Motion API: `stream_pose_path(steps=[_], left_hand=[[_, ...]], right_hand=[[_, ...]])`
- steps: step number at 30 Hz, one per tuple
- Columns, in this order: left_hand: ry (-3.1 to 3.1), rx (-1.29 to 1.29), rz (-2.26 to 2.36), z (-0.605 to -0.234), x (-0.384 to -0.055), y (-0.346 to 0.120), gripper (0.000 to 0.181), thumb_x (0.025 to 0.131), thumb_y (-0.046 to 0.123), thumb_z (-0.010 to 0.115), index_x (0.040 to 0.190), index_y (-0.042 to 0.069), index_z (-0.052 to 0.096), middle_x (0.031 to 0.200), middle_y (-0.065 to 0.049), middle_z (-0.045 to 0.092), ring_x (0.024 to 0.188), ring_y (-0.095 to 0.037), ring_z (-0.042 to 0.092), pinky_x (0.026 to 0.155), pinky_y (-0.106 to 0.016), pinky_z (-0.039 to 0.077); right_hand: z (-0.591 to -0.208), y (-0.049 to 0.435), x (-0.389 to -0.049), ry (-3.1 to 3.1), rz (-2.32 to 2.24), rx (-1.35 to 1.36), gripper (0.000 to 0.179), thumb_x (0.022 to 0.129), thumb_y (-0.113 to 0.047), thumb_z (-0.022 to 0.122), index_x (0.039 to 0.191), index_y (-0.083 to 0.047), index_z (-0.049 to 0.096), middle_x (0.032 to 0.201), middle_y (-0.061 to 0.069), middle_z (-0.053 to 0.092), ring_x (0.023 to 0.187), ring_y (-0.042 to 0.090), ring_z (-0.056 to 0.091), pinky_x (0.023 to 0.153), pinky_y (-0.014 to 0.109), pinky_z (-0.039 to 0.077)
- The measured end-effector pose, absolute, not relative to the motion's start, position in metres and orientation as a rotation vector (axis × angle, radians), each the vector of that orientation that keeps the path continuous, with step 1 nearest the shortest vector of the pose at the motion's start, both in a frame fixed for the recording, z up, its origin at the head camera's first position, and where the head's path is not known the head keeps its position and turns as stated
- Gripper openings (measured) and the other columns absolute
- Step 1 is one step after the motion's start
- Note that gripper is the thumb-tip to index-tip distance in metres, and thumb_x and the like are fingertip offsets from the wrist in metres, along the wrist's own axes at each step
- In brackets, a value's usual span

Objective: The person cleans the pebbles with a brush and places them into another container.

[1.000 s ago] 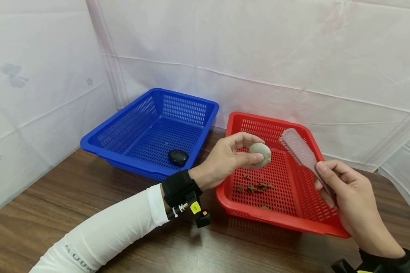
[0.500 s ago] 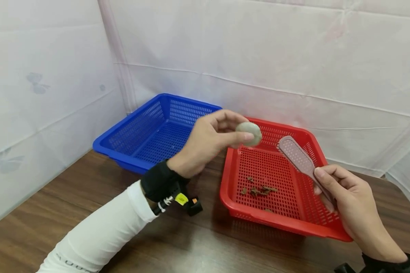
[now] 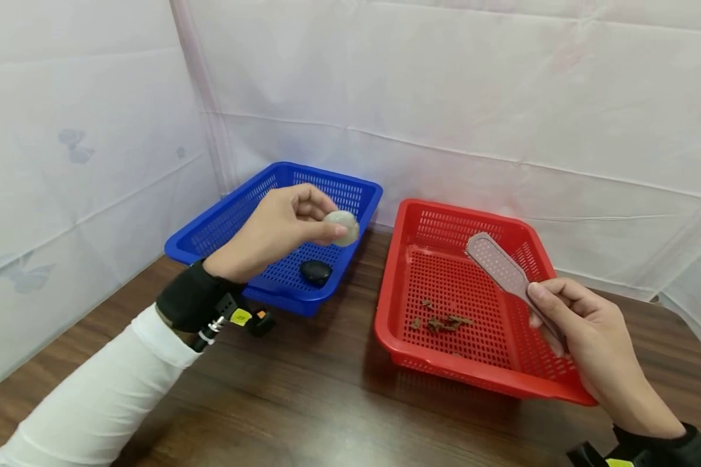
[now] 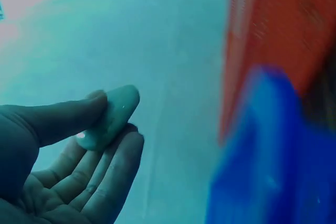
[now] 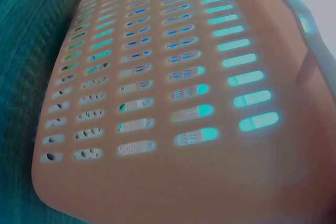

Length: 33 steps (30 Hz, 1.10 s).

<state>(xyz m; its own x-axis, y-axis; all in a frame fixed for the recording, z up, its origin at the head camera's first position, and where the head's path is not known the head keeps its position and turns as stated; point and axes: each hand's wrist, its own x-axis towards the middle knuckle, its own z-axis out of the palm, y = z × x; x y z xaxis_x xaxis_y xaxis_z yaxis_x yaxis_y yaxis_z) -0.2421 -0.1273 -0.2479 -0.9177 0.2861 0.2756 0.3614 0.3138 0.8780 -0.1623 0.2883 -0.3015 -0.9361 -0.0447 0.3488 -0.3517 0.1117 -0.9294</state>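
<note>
A smooth, pale grey-green stone (image 3: 344, 228) is pinched between thumb and fingers of my left hand (image 3: 283, 227), held up over the blue basket (image 3: 359, 194). In the left wrist view the stone (image 4: 113, 119) shows edge-on, thumb on one side and fingers on the other. A black stone (image 3: 315, 272) lies in the near right corner of that basket. My right hand (image 3: 587, 324) grips the handle of a mauve brush (image 3: 499, 263) above the right part of the red basket (image 3: 485, 373). The right wrist view shows only the slotted red basket wall (image 5: 220, 182), with hand and brush out of sight.
Brown crumbled bits (image 3: 444, 323) lie on the red basket's floor. Both baskets stand on a dark wood table (image 3: 304, 383), with a strip of table between them. White sheeting (image 3: 444, 97) hangs behind and at the left.
My left hand has carried the pale stone leftward from over the red basket to over the blue one. My right hand and the brush have hardly moved.
</note>
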Motion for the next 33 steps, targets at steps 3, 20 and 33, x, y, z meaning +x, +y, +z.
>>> stream_pose_path(steps=[3,20,33], left_hand=[[-2.619,-0.613,-1.446,-0.254,-0.249,-0.143,0.027,0.094,0.016,0.084,0.111,0.003,0.069,0.101,-0.011,0.074,0.095,-0.025,0.069,0.081,-0.033,0.058],[-3.06,-0.919,-0.678,-0.267,-0.285,-0.165,0.014,0.088,0.0,0.083,0.094,0.006,0.072,0.089,-0.005,0.073,0.082,-0.021,0.066,0.076,-0.04,0.057],[-3.298,-1.057,-0.436,-0.283,-0.302,-0.159,0.017,0.087,-0.013,0.067,0.087,0.003,0.073,0.09,-0.007,0.066,0.065,-0.013,0.059,0.058,-0.024,0.051]], right_hand=[[-0.302,0.286,-0.164,-2.17,1.902,0.395,0.009,0.108,-0.002,0.061,0.101,0.001,0.066,0.073,0.007,0.063,0.048,0.024,0.034,0.04,0.042,0.018],[-0.303,0.28,-0.169,-2.199,1.89,0.382,0.01,0.107,-0.005,0.064,0.099,0.0,0.067,0.072,0.007,0.062,0.047,0.024,0.035,0.04,0.042,0.019],[-0.303,0.284,-0.171,-2.219,1.905,0.375,0.009,0.106,-0.005,0.065,0.1,0.001,0.067,0.073,0.007,0.062,0.048,0.024,0.036,0.041,0.044,0.018]])
